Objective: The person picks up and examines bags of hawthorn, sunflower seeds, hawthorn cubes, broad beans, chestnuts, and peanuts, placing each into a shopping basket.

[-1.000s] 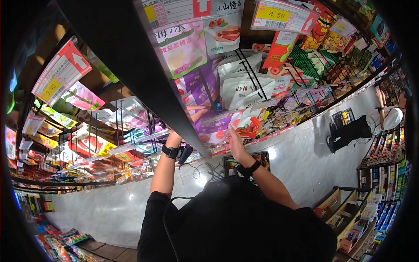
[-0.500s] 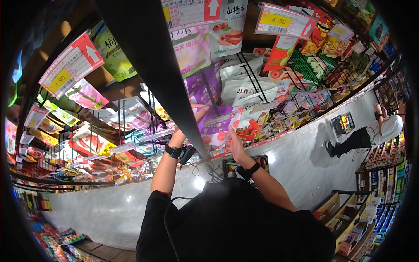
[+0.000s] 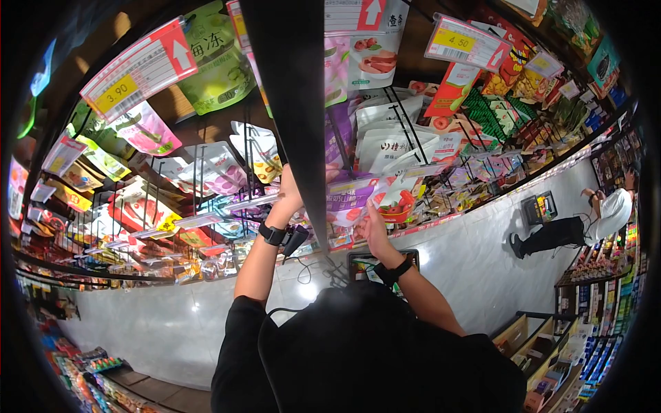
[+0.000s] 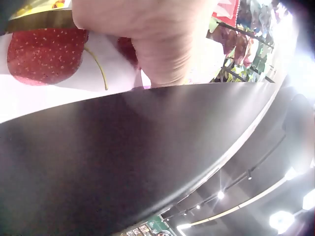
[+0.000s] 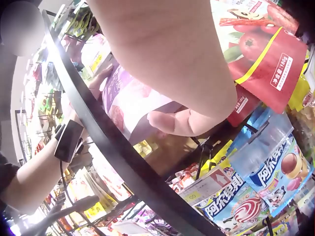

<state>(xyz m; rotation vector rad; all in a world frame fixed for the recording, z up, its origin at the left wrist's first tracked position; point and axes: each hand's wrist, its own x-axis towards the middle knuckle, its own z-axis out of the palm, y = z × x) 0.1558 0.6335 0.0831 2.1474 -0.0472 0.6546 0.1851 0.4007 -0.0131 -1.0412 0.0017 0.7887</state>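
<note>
A purple and pink snack bag [image 3: 348, 195] printed with fruit hangs at the front of the rack, both hands at its sides. My right hand [image 3: 376, 233] holds its right edge; in the right wrist view the thumb [image 5: 172, 123] bends in at the bag's lower part, other fingers hidden. My left hand [image 3: 291, 187] reaches behind the black post [image 3: 296, 103], which hides its fingers in the head view. The right wrist view has that left hand [image 5: 100, 81] at the bag's left edge. Close by the right hand hangs a white and red hawthorn bag [image 3: 398, 198].
White pouches [image 3: 392, 144] hang on hooks behind. Price tags [image 3: 468, 43] jut out above. Blue candy bags [image 5: 275, 172] hang lower on the rack. A black basket [image 3: 382, 265] stands on the floor below. Another person [image 3: 606, 220] stands in the aisle at right.
The head view has turned left, so the post now stands farther right and covers the left fingers and part of the purple bag. Both hands stay at the bag's sides.
</note>
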